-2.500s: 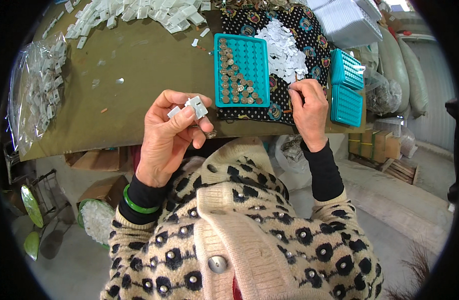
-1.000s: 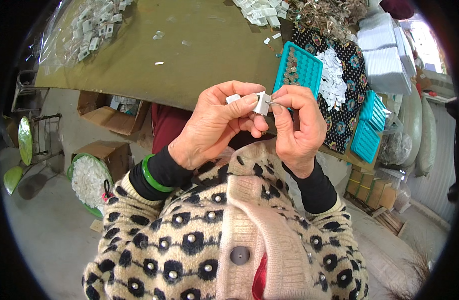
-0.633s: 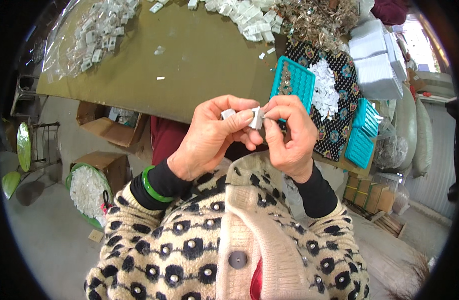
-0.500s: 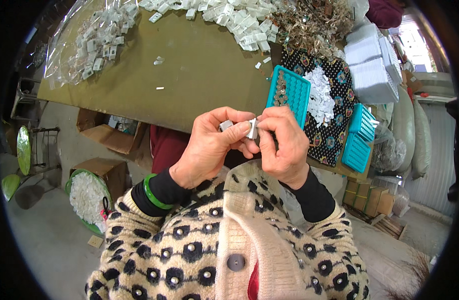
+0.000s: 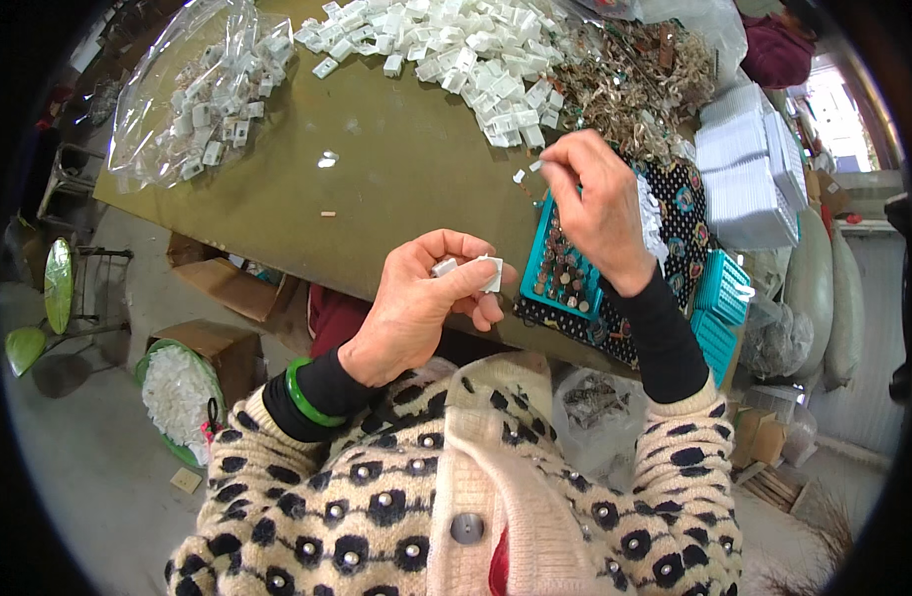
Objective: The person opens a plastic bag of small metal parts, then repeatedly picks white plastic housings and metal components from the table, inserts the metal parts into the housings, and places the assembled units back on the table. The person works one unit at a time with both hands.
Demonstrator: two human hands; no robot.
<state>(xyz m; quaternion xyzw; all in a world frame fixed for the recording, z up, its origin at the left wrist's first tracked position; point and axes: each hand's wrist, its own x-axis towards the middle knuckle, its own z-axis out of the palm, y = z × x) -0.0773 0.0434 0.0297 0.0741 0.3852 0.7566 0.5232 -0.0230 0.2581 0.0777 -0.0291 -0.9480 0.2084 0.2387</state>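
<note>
My left hand is closed around small white plastic casings. One white casing is pinched upright between thumb and fingers, and a second white block shows behind the thumb. Over the far end of a teal tray hangs my right hand, its thumb and fingers drawn together. Whether it grips anything is hard to make out; a tiny white bit shows beside its fingertips. Small round metal parts lie in the tray's pockets. Right of it, partly behind my wrist, is a heap of small white pieces.
A large heap of white casings covers the far table, beside tangled thin parts. A clear bag of casings lies far left. White trays are stacked right. A green basket stands on the floor.
My right hand has left the casing in my left hand and moved up and right, over the teal tray. My left hand keeps its hold. The view has shifted slightly.
</note>
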